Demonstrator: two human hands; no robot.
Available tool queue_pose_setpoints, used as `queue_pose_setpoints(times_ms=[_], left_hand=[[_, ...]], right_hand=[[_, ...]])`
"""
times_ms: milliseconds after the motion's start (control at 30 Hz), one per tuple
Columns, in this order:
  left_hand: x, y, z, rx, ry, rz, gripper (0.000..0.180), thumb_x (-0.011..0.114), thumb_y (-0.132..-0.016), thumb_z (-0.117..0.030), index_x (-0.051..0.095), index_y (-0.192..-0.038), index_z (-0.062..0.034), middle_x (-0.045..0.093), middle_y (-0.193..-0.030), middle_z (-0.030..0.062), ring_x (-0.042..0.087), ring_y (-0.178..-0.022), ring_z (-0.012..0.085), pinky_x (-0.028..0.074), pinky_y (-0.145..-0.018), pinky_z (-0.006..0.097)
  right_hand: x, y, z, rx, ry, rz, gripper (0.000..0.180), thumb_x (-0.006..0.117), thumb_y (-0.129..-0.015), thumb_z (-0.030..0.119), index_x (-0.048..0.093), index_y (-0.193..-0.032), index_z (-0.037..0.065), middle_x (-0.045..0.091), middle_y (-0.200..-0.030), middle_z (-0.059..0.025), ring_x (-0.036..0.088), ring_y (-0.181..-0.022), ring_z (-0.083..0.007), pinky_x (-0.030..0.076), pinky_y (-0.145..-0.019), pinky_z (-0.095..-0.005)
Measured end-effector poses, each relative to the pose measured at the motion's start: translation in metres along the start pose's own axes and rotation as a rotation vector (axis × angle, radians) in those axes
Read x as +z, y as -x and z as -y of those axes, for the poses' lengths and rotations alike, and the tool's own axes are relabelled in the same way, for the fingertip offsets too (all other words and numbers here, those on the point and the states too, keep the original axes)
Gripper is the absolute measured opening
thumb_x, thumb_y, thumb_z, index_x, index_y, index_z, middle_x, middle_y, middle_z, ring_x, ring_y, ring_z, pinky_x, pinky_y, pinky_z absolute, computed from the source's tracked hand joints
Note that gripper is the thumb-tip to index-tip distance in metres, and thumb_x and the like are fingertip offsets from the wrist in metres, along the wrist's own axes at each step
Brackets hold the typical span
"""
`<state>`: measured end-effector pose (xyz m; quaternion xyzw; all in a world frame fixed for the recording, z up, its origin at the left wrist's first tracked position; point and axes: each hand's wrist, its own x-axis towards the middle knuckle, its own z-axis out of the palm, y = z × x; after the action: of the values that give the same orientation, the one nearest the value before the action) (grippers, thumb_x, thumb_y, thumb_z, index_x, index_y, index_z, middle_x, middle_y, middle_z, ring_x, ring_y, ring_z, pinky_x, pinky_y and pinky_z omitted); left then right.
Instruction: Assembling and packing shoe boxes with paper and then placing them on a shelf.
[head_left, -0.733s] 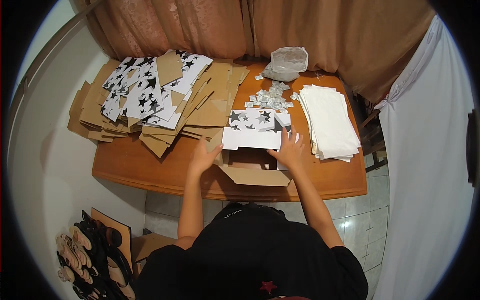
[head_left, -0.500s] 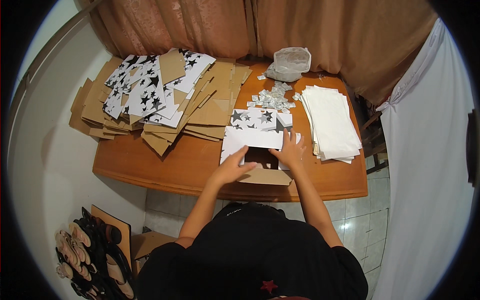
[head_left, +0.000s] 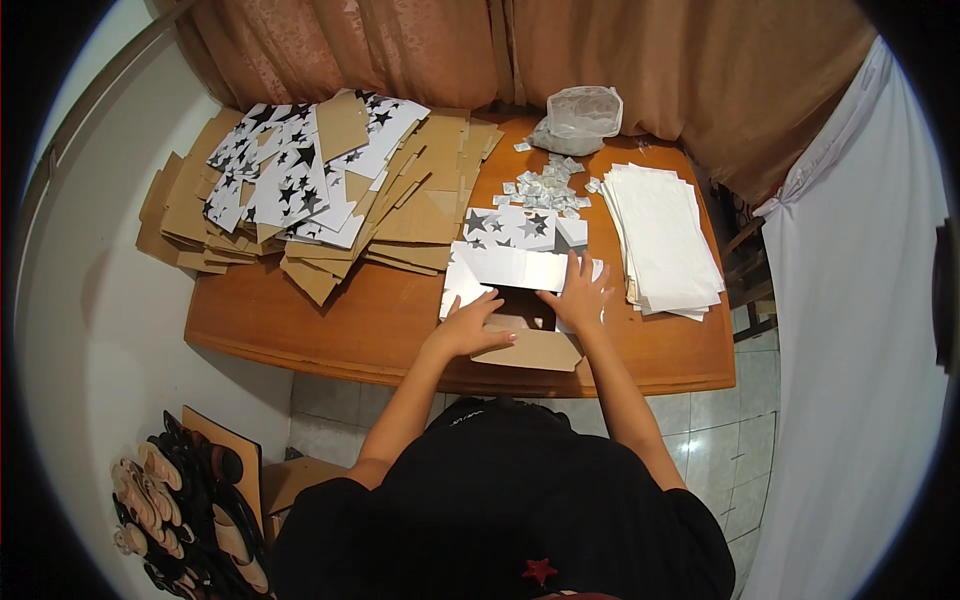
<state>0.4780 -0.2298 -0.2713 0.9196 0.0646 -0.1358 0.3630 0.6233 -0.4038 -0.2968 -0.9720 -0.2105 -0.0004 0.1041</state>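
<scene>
The bench [head_left: 340, 320] is a brown wooden one and it stands against a wall with orange-brown curtains [head_left: 420, 50]. On its left half lies a big heap of flat cardboard pieces [head_left: 420, 215], some brown and some white with black stars. On the right side there is a neat stack of white sheets [head_left: 660, 235], and to the right of the bench hangs a white cloth [head_left: 850, 330].

In front of me, at the near edge of the bench, I have a cardboard box [head_left: 525, 315] — it is half folded, white with stars outside and brown inside. Its far panel lies flat toward the curtains, a white flap stands across the middle, and a brown flap points toward my body, reaching the near edge of the bench.

My left hand [head_left: 472, 328] rests on the near-left part of the box, the fingers stretched forward and pressed flat on the cardboard; the grip is spread, it pinches nothing. My right hand [head_left: 578, 295] lies on the right part of the box, just below the white flap, with the fingers fanned out and flat — also a spread grip, holding nothing.

Behind the box, near the curtains, lies a small pile of little shiny packets [head_left: 545, 185], and behind it a clear plastic bag [head_left: 580, 115]. On the floor at the lower left are some shoes [head_left: 185, 510].
</scene>
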Motion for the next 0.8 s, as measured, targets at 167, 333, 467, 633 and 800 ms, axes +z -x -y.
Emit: queue_pose_setpoints(times_ms=[167, 333, 467, 633, 800], left_hand=[[-0.02, 0.034, 0.001, 0.053, 0.013, 0.08, 0.106, 0.074, -0.048, -0.064, 0.042, -0.133, -0.0095, 0.018, -0.147, 0.0156, 0.003, -0.138, 0.0333, -0.002, -0.104, 0.06], [-0.02, 0.05, 0.006, 0.019, -0.074, 0.092, 0.094, 0.078, -0.046, -0.059, 0.049, -0.128, -0.0239, 0.014, -0.149, 0.0115, -0.001, -0.137, 0.0368, -0.007, -0.102, 0.064], [-0.008, 0.032, 0.015, -0.006, -0.017, -0.073, 0.06, 0.07, -0.066, -0.052, 0.059, -0.118, -0.0235, 0.024, -0.146, 0.0093, 0.003, -0.137, 0.0359, -0.006, -0.101, 0.063], [-0.003, 0.007, 0.007, -0.073, 0.139, -0.38, 0.052, 0.058, -0.08, -0.049, 0.053, -0.121, -0.0163, 0.047, -0.13, 0.0097, 0.016, -0.136, 0.0326, -0.001, -0.101, 0.064], [0.021, -0.032, 0.023, -0.151, 0.027, -0.714, 0.059, 0.065, -0.078, -0.029, 0.039, -0.128, -0.0118, 0.027, -0.136, 0.0192, 0.027, -0.125, 0.0406, 0.025, -0.099, 0.054]], right_hand=[[-0.014, 0.002, 0.001, -0.004, -0.071, 0.06, 0.1, 0.069, -0.061, 0.059, 0.026, -0.139, 0.013, 0.024, -0.141, -0.0123, 0.012, -0.129, -0.0457, 0.02, -0.093, -0.0701], [-0.011, -0.003, -0.005, 0.004, -0.182, 0.093, 0.093, 0.059, -0.067, 0.065, 0.03, -0.139, 0.013, 0.02, -0.145, -0.0126, 0.011, -0.13, -0.046, 0.018, -0.095, -0.0681], [-0.013, -0.008, -0.016, 0.019, -0.431, 0.137, 0.073, 0.048, -0.08, 0.06, 0.04, -0.134, 0.011, 0.023, -0.144, -0.0146, 0.013, -0.131, -0.044, 0.016, -0.102, -0.0589], [0.001, -0.022, -0.041, -0.087, -0.658, 0.044, 0.056, 0.039, -0.09, 0.049, 0.047, -0.127, 0.008, 0.034, -0.137, -0.0192, 0.027, -0.128, -0.038, 0.016, -0.107, -0.0459], [0.004, -0.012, -0.04, -0.119, -0.666, -0.08, 0.054, 0.061, -0.08, 0.033, 0.048, -0.124, 0.005, 0.033, -0.136, -0.0226, 0.029, -0.126, -0.0393, 0.024, -0.104, -0.0445]])
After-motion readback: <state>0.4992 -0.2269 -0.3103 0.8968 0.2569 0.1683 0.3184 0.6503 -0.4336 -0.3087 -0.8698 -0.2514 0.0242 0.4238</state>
